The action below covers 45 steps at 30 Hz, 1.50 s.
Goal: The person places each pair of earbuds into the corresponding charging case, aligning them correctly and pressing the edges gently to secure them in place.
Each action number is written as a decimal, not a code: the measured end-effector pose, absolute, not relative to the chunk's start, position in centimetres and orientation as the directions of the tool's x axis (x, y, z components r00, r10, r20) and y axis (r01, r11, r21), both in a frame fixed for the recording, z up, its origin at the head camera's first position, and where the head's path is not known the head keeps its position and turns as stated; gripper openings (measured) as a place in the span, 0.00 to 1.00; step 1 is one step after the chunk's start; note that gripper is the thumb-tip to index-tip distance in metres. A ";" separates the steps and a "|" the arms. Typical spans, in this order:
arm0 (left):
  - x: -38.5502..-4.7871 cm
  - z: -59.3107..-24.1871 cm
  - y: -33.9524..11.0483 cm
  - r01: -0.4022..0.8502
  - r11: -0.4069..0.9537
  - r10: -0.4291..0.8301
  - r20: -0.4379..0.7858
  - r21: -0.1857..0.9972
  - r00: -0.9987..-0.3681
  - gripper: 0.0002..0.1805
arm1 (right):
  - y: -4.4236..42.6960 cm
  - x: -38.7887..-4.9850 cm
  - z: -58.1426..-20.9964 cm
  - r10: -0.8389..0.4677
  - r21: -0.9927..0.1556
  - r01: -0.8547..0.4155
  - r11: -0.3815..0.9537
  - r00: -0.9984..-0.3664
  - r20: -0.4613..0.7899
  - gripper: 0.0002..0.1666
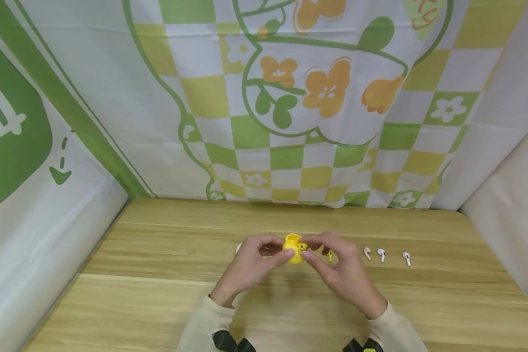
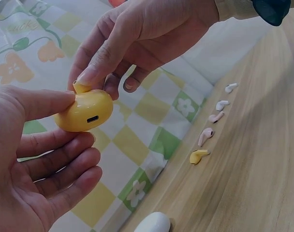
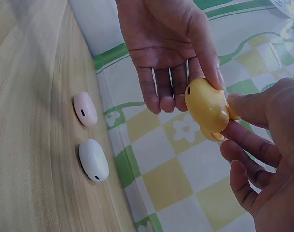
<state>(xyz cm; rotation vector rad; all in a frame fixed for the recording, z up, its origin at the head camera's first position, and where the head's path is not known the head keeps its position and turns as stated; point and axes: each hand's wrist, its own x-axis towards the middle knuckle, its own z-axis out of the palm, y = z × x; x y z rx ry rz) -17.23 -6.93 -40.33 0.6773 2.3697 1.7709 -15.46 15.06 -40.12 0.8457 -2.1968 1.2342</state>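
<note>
A yellow earbud case (image 1: 296, 256) with its lid raised is pinched between the thumb and fingers of the left hand (image 1: 256, 259). Its charging port shows in the left wrist view on the case (image 2: 91, 112). The right hand (image 1: 341, 266) pinches a yellow earbud (image 1: 303, 246) at the case's opening; in the left wrist view only part of that earbud (image 2: 81, 87) shows under the thumb. A second yellow earbud (image 2: 198, 156) lies on the table, beyond the hands.
On the wooden table (image 1: 158, 303), two pink earbuds (image 2: 205, 137) and two white earbuds (image 2: 222, 105) lie in a row to the right. A pink case (image 3: 85, 109) and a white case (image 3: 94, 160) rest at the left. A patterned cloth (image 1: 290, 181) hangs behind.
</note>
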 end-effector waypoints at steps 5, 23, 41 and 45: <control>-17.2 -40.2 -7.0 0.275 0.202 0.413 0.173 0.940 -0.894 0.15 | 15.1 -15.4 -39.9 -0.280 -0.576 -0.710 0.405 -0.696 0.662 0.19; -17.1 -40.0 -7.0 0.263 0.178 0.401 0.174 0.948 -0.900 0.14 | 15.3 -15.5 -39.7 -0.273 -0.574 -0.710 0.408 -0.695 0.665 0.18; -17.3 -40.1 -7.1 0.265 0.149 0.401 0.186 0.953 -0.897 0.15 | 15.9 -15.6 -39.6 -0.271 -0.627 -0.658 0.417 -0.749 0.605 0.15; -17.3 -40.1 -7.0 0.265 0.136 0.409 0.189 0.955 -0.893 0.14 | 15.8 -15.6 -39.6 -0.256 -0.617 -0.665 0.421 -0.739 0.623 0.15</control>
